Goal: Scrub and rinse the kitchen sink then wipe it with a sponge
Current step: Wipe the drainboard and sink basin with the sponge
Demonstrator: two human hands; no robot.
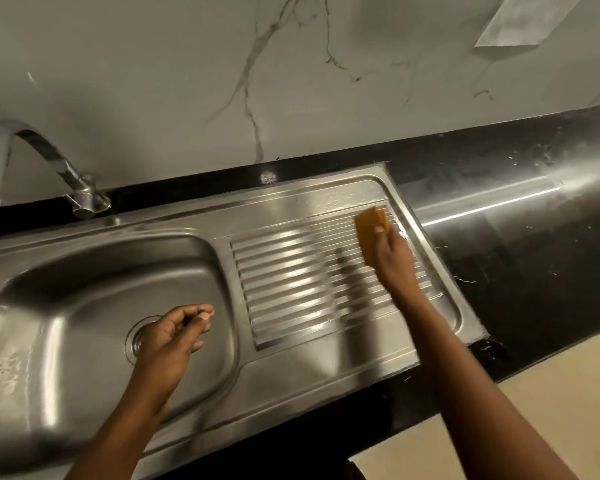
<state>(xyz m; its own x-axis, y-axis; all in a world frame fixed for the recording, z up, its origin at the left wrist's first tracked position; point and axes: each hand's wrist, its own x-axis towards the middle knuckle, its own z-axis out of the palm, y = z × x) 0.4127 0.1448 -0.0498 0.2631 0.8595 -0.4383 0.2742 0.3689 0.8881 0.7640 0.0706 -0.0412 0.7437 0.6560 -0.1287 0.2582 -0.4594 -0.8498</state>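
Observation:
A stainless steel sink [66, 278] fills the left of the view, with a round drain [136, 337] in its basin. Its ribbed drainboard [291, 271] lies to the right. My right hand [392, 258] grips an orange sponge [369, 226] and presses it on the far right corner of the drainboard. My left hand [174, 337] hovers over the basin beside the drain, fingers loosely curled, holding nothing.
A curved metal tap [49, 164] stands at the back left, its spout pointing off the left edge. Black countertop [516, 244] with water spots runs right of the sink. A marbled white wall [257, 81] rises behind. Beige floor [534, 410] shows at the lower right.

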